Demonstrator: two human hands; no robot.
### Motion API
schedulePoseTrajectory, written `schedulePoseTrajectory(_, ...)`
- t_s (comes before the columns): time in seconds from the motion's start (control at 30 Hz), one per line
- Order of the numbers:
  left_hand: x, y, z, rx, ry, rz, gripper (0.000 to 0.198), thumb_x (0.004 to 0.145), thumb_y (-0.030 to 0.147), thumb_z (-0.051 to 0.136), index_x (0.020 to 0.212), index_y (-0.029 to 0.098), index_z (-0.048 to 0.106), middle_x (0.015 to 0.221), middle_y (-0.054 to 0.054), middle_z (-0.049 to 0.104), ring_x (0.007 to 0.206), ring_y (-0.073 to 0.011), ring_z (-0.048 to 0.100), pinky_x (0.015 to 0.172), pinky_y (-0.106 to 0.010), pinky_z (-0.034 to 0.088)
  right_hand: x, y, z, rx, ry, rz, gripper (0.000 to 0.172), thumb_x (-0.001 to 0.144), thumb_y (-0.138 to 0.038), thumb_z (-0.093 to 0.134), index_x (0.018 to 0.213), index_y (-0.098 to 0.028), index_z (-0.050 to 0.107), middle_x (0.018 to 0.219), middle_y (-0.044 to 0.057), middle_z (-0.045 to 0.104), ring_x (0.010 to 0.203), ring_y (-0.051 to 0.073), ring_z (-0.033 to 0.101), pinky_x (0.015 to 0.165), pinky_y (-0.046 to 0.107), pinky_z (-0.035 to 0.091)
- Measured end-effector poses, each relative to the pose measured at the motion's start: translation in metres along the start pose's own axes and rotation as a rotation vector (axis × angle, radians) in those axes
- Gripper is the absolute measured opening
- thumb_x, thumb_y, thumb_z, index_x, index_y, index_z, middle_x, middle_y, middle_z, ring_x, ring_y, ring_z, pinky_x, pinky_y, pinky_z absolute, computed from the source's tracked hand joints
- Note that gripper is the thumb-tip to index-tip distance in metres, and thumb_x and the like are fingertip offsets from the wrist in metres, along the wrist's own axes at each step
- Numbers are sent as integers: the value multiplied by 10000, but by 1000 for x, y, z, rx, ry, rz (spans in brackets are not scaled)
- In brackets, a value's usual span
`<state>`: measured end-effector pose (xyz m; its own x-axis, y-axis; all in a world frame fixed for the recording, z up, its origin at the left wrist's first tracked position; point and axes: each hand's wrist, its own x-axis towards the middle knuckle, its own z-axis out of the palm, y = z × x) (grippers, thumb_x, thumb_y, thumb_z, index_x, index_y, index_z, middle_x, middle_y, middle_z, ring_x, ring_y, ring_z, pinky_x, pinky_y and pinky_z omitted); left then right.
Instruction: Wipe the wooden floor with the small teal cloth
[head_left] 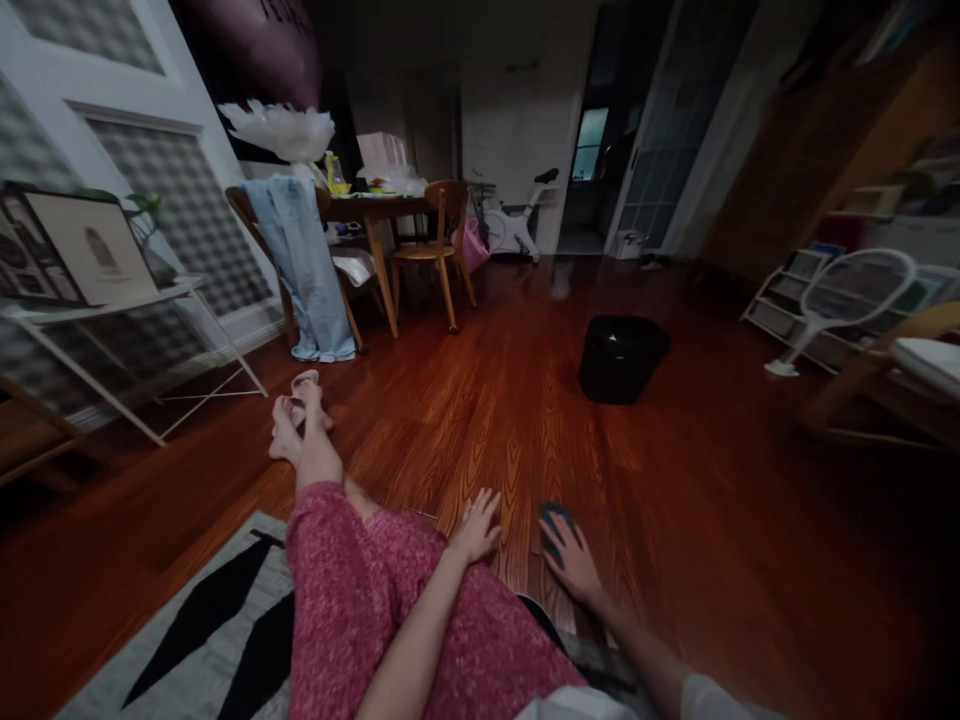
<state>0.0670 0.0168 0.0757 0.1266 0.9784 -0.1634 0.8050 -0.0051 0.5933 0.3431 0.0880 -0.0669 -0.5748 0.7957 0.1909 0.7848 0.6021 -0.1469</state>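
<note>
At lower centre of the frame the right hand [574,562] lies fingers-down over a small dark object [553,527] on the wooden floor [675,480], covering rather than clenching it; it looks light, rigid, best pinched by its edges, while the left hand [478,527] rests open, holding nothing.

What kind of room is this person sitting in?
Most likely a home's living and dining room: a wooden dining table with chairs, an exercise bike and a patterned rug on the wooden floor.
</note>
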Motion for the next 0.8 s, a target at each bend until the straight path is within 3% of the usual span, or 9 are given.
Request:
schedulePoseTrajectory(0.1,-12,-3,-7,30,21,19,749,898,302,455,1598,231,196,1682,-41,142,1550,-197,5,1253,-459,92,-23,39,7,-72,107,402,633,968,-441,216,1538,-228,390,1614,118,346,1495,276,276,1181,577,189)
schedulePoseTrajectory(0.2,-20,-3,-9,62,-12,24,733,911,346,462,1592,222,224,1677,-53,169,1551,-207,16,1256,-450,96,-44,41,24,-91,176,594,701,953,-458,201,1537,-110,372,1611,202,309,1498,338,252,1173,614,173)
schedulePoseTrajectory(0.27,-24,-3,-10,79,-51,15,722,914,379,469,1583,202,262,1669,-73,202,1550,-218,41,1257,-437,104,-49,20,37,-74,191,543,721,945,-473,240,1522,-66,384,1607,231,299,1498,357,242,1177,606,178)
schedulePoseTrajectory(0.33,-25,-2,-9,83,-88,-7,715,916,407,468,1572,184,293,1657,-90,239,1548,-230,80,1256,-434,119,-42,-15,49,-44,174,388,706,942,-477,295,1509,-73,414,1603,226,313,1500,344,244,1186,577,195)
schedulePoseTrajectory(0.47,-25,-3,-8,75,-132,-53,687,914,426,459,1544,169,363,1626,-97,322,1534,-247,167,1254,-423,155,1,-84,60,34,69,28,643,922,-425,398,1496,-142,461,1595,183,358,1494,294,281,1192,510,241)
schedulePoseTrajectory(0.57,-26,-5,-8,65,-116,-58,669,916,434,451,1526,164,402,1602,-98,371,1523,-257,207,1244,-406,201,40,-99,58,86,37,-130,643,909,-416,421,1512,-194,442,1613,135,343,1500,267,273,1196,485,247)
schedulePoseTrajectory(0.67,-25,-6,-7,59,-101,-66,664,920,437,452,1520,153,413,1592,-106,387,1513,-265,238,1239,-402,220,66,-74,51,93,68,-53,640,922,-437,377,1520,-215,427,1624,108,329,1501,258,268,1203,492,225)
schedulePoseTrajectory(0.8,-23,-9,-5,52,-121,-89,635,927,448,468,1506,188,442,1592,-97,389,1508,-268,252,1237,-420,222,63,-1,44,57,146,237,687,915,-476,307,1515,-162,419,1635,136,291,1497,304,263,1189,538,220)
